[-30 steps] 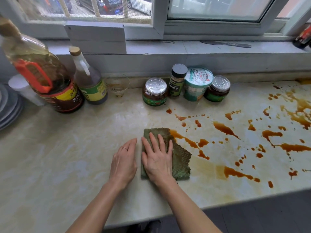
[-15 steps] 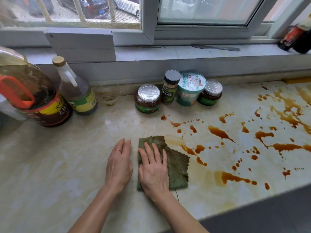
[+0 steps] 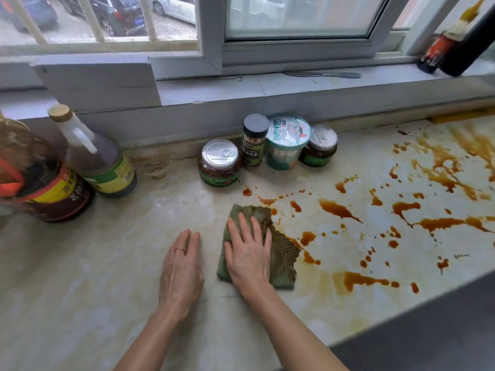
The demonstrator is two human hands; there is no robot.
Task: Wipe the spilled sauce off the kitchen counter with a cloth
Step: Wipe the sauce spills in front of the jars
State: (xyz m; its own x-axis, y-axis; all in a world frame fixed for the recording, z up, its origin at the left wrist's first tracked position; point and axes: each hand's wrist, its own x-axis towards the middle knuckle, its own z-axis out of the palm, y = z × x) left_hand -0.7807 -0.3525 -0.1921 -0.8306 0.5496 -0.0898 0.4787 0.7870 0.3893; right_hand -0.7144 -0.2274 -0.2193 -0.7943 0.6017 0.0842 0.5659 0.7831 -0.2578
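Since half a sec ago the folded green waffle-weave cloth [image 3: 284, 259] has slid a bit twd the back wall w/ the right hand [image 3: 249, 259] on top. Its far edge now sits just short of the lone drop below the jars, and the gap to the left hand [image 3: 180, 269] is wider.

R hand lies flat on the cloth, fingers straight & slightly spread, pressing down, not gripping. L hand rests palm-down on the pale marbled stone counter [image 3: 80, 277], just left of the cloth and not touching it. Its fingers are straight & close together, holding nothing, w/ a thin ring [image 3: 179, 250] on one.

The cloth is mid-counter, at the left end of the brown-orange spilled sauce [image 3: 337, 210], its right edge touching a streak. Sauce blobs & streaks run rightward to the frame edge.

Along the back wall:
- a foil-lidded glass jar [image 3: 219, 163]
- a dark-capped spice jar [image 3: 254, 140]
- a teal-and-white paper tub [image 3: 288, 141]
- a 2nd foil-lidded jar [image 3: 320, 145]

Further left:
- a clear glass cup [image 3: 154, 160]
- a cork-topped brown bottle w/ green label [image 3: 99, 159]
- a big oil jug w/ orange handle [image 3: 40, 183]
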